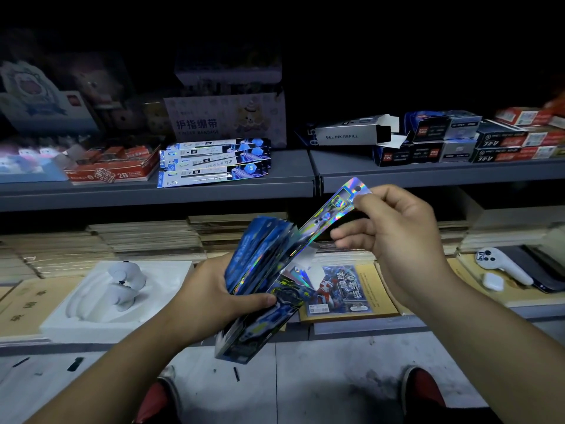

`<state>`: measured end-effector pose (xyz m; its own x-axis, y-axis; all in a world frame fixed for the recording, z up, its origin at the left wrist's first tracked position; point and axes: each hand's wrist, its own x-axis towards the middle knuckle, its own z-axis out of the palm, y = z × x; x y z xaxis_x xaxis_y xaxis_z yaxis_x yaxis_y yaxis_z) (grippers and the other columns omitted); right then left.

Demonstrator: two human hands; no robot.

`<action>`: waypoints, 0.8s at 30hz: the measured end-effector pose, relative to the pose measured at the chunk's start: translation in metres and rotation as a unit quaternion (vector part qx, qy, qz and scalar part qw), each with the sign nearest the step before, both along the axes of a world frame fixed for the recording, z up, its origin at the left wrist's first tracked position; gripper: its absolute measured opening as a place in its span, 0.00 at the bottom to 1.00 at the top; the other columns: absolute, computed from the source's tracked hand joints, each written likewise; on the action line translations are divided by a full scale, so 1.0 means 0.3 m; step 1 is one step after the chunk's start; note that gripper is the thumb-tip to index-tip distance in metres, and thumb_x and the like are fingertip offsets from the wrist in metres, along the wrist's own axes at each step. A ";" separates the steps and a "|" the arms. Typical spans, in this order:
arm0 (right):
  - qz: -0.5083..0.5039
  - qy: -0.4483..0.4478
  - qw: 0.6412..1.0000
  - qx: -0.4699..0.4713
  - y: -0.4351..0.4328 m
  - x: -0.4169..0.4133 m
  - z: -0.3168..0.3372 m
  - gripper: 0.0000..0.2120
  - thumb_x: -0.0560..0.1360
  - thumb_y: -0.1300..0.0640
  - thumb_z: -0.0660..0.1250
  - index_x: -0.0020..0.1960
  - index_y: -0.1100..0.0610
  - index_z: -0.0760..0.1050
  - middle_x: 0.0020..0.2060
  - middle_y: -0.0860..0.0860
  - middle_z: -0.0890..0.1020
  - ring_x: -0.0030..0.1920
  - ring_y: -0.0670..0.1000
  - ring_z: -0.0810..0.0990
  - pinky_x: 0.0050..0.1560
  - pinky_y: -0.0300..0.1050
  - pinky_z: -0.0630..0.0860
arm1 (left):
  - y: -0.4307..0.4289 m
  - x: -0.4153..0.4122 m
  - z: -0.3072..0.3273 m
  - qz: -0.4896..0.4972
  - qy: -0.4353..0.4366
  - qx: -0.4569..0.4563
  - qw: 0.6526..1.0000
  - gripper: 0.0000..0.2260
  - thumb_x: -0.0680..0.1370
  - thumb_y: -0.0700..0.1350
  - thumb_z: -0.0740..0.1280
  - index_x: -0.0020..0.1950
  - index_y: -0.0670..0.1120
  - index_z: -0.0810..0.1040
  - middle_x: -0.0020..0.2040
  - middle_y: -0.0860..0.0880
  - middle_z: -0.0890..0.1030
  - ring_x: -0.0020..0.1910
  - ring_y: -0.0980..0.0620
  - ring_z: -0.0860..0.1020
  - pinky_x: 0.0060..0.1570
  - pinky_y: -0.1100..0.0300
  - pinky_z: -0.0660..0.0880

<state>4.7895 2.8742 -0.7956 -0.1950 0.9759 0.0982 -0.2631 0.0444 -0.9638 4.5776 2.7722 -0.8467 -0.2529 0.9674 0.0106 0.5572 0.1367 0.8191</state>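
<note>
My left hand (220, 296) grips a fanned bundle of long blue packets (260, 286), thumb across its front, held above the lower shelf. My right hand (394, 231) pinches the top end of one holographic packet (324, 218) between thumb and forefinger and holds it tilted up and to the right, its lower end still in the bundle. Several similar blue-and-white packets (214, 162) lie stacked on the upper grey shelf (214, 191), left of centre.
The upper shelf also bears a red 2B box (113, 168), a finger bandage box (226, 120), a grey gel ink refill box (351, 134) and dark boxes (458, 139). Below lie notebooks (146, 240), a white tray (91, 313) and a white controller (501, 264). Red shoes (425, 390) stand on the floor.
</note>
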 end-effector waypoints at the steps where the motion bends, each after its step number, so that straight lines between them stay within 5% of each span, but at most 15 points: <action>1: -0.003 0.003 1.000 -0.004 0.000 0.001 -0.001 0.09 0.81 0.68 0.63 0.42 0.61 0.71 0.33 0.61 0.81 0.28 0.56 0.84 0.28 0.43 0.80 | 0.002 -0.003 -0.002 0.001 0.009 -0.003 1.000 0.13 0.66 0.47 0.83 0.41 0.52 0.79 0.32 0.61 0.82 0.30 0.64 0.78 0.33 0.70 0.71; 5: -0.036 0.026 0.999 -0.020 0.015 0.009 0.003 0.09 0.80 0.68 0.64 0.43 0.60 0.69 0.39 0.66 0.79 0.30 0.57 0.86 0.28 0.44 0.81 | 0.010 -0.012 -0.008 0.005 0.018 -0.009 1.000 0.13 0.66 0.48 0.83 0.42 0.51 0.80 0.35 0.59 0.84 0.32 0.63 0.79 0.34 0.69 0.72; 18: -0.131 0.018 0.991 0.024 0.082 0.066 0.002 0.10 0.79 0.68 0.67 0.45 0.58 0.67 0.29 0.53 0.78 0.26 0.52 0.83 0.27 0.43 0.78 | 0.000 -0.053 0.009 0.040 -0.035 0.021 0.998 0.13 0.68 0.41 0.81 0.44 0.51 0.79 0.31 0.61 0.83 0.28 0.67 0.78 0.30 0.75 0.69; 21: -0.103 0.004 0.994 0.027 0.070 0.056 -0.004 0.12 0.79 0.69 0.66 0.43 0.58 0.67 0.24 0.49 0.79 0.26 0.52 0.82 0.27 0.43 0.79 | 0.000 -0.057 0.006 0.038 -0.039 0.021 0.998 0.14 0.67 0.43 0.82 0.47 0.51 0.81 0.39 0.59 0.86 0.37 0.64 0.83 0.36 0.74 0.72; 24: -0.084 -0.024 0.995 0.041 0.056 0.037 -0.015 0.10 0.79 0.69 0.67 0.45 0.59 0.68 0.30 0.56 0.81 0.27 0.54 0.83 0.28 0.45 0.80 | 0.003 -0.059 0.000 0.033 -0.041 0.019 0.998 0.14 0.67 0.44 0.82 0.48 0.51 0.82 0.42 0.58 0.87 0.41 0.62 0.84 0.38 0.73 0.74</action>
<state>4.8005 2.8911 -0.8000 -0.0351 0.9844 0.1724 -0.1996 0.1622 -0.9664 4.5599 2.7731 -0.8466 -0.3172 0.9481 0.0233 0.4784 0.1388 0.8671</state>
